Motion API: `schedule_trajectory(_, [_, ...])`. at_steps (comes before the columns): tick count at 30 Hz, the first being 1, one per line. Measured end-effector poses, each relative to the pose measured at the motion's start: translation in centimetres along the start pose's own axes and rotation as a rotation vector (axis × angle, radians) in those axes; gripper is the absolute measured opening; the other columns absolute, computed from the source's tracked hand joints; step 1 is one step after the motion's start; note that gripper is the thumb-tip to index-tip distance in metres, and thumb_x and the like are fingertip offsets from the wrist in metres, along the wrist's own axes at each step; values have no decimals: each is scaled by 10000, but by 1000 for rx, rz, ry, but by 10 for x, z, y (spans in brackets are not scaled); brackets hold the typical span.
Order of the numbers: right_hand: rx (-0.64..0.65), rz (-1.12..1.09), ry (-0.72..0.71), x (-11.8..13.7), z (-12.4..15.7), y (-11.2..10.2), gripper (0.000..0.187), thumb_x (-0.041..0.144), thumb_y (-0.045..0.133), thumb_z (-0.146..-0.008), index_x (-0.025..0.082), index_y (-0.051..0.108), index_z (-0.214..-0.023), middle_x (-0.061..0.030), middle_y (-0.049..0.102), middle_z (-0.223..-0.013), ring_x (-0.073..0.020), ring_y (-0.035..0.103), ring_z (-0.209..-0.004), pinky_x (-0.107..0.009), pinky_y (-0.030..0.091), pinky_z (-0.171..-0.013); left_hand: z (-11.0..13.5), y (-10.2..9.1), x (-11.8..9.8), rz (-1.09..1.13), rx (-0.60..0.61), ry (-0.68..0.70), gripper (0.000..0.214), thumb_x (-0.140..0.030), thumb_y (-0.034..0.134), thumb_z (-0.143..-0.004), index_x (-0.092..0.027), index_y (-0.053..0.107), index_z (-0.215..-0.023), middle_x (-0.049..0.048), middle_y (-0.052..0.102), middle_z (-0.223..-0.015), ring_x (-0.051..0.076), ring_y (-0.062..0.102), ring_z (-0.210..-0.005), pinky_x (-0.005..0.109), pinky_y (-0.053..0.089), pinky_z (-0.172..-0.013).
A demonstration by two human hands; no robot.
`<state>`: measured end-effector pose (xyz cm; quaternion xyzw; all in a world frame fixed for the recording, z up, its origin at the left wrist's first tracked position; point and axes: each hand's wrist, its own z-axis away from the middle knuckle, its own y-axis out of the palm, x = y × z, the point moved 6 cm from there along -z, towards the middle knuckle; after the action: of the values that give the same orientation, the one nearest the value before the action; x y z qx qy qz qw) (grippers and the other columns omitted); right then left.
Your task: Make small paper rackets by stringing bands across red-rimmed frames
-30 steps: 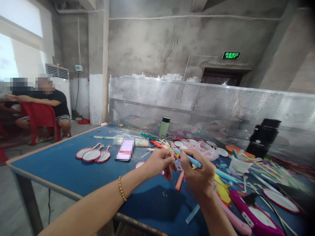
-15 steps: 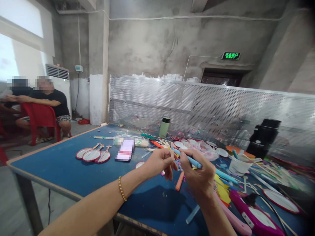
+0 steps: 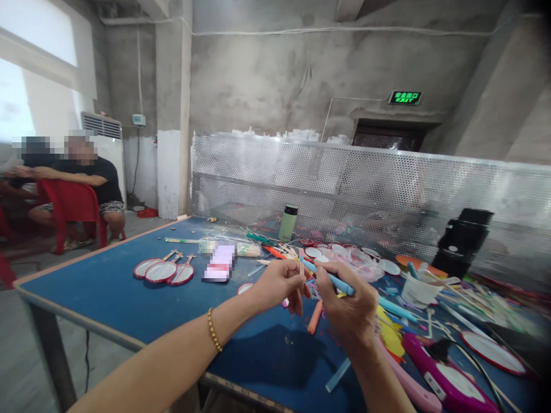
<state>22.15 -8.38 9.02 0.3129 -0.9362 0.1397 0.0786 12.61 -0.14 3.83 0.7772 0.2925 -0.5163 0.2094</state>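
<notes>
My left hand (image 3: 282, 285) is closed in a pinch on a thin flat wooden stick (image 3: 302, 267), held upright above the table. In my right hand (image 3: 352, 301) is a thick light blue marker (image 3: 342, 285), gripped as for writing. Its tip points left at the stick; whether they touch I cannot tell. Below the hands lies an orange marker (image 3: 315, 318). A translucent blue stick (image 3: 338, 376) rests near the front edge. To the left are several round white fans with red rims (image 3: 160, 272) and a phone (image 3: 219, 264).
On the blue table (image 3: 99, 292) stand a green tumbler (image 3: 288, 223) and a white tub (image 3: 419, 291) of tools. A purple device (image 3: 447, 373) with a black cable lies right. Perforated metal panel (image 3: 275, 172) borders the back. Two people sit by a red chair (image 3: 77, 209) at left.
Almost nothing differs. Both hands keep the same hold on the stick and marker, and the whole view has shifted very slightly.
</notes>
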Motion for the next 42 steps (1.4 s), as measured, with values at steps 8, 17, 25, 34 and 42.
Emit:
schedule_trajectory(8, [-62,-26,10,-7,-4,-4,149,219,572,-891,190,716,-914,-30,723,-860,-155,668,-785,-267,495,-729,-4,-21,-1,33,-115,1,124,-220,528,-824,-118,528,-896,41,655,-681,124,603,-408,196,423,-363])
schedule_trajectory(17, [541,366,111,-53,18,45,376,261,492,-896,177,602,-1246,-110,636,-1066,-234,612,-988,-340,451,-859,-7,-55,-3,-131,-357,-15,175,-203,539,-845,-86,642,-926,72,692,-843,78,569,-389,183,394,-350])
schedule_trajectory(25, [999,653,76,-62,51,65,429,63,413,-821,164,580,-1203,-114,623,-1123,-232,593,-1031,-330,377,-857,-6,-49,5,-196,-311,-56,179,-215,519,-869,-98,615,-774,28,649,-660,61,524,-376,163,346,-353])
schedule_trajectory(34, [1039,746,-2,-64,58,67,276,87,417,-865,152,669,-958,-130,667,-956,-266,617,-931,-369,382,-813,-5,-41,6,-191,-275,-45,274,-270,514,-895,-112,569,-679,26,624,-600,48,502,-376,152,306,-351])
schedule_trajectory(42, [1006,683,-44,-57,55,69,258,69,469,-834,150,703,-905,-100,693,-899,-219,632,-882,-302,404,-766,-6,-41,9,-204,-256,-35,274,-307,529,-884,-110,580,-701,35,642,-639,55,511,-373,162,311,-347])
